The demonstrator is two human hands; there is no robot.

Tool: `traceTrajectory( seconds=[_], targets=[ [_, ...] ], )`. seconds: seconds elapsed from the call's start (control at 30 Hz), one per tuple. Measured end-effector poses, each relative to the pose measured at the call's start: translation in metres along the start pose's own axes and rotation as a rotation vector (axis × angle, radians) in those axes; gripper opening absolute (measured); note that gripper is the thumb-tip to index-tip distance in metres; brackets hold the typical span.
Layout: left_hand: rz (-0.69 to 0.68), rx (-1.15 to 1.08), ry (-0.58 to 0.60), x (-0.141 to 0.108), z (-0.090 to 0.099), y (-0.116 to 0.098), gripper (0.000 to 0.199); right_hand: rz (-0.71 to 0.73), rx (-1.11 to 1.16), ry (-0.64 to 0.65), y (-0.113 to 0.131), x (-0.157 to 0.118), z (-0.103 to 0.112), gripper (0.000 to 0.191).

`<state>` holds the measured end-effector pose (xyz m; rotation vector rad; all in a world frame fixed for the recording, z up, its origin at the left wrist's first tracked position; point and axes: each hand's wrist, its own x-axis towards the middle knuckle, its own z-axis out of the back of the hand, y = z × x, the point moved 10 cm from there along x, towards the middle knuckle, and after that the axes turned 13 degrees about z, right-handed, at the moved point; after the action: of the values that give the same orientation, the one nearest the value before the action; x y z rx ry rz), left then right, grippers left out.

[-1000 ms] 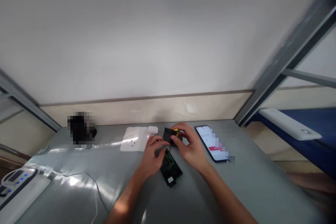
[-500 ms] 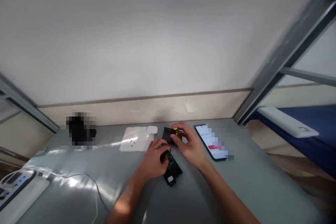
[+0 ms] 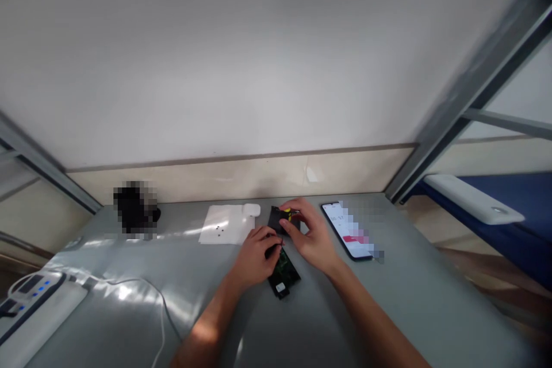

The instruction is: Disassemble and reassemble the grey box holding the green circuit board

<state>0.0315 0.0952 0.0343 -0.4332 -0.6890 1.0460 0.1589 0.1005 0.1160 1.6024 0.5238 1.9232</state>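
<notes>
My left hand [image 3: 255,257] is closed, its thumb and fingers pinched together at the upper end of a green-and-black circuit board [image 3: 282,269]. What lies between those fingertips is too small to make out; thin dark wire seems to run there. The board rests on the table, a white label near its lower end. Just beyond it, my right hand [image 3: 309,237] grips a black plastic case [image 3: 277,222] between thumb and fingers. Something yellow and black [image 3: 288,215] shows under the right fingers, partly hidden.
A white sheet [image 3: 222,224] with several tiny dark screws lies to the left, a small white case [image 3: 251,210] on its corner. A phone [image 3: 347,230] lies right. A power strip [image 3: 41,310] with a white cable [image 3: 142,280] is at left. A blurred black object [image 3: 133,207] stands behind.
My left thumb has moved up from the board's face to meet the fingertips near its top end. My right hand stays on the black case, which is slightly turned.
</notes>
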Motion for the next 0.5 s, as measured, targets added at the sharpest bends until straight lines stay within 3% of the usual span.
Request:
traceTrajectory(
  seconds=[0.5],
  targets=[
    [0.004, -0.077, -0.012, 0.002, 0.009, -0.004, 0.021, -0.002, 0.006, -0.003, 0.005, 0.002, 0.002, 0.018]
  ],
)
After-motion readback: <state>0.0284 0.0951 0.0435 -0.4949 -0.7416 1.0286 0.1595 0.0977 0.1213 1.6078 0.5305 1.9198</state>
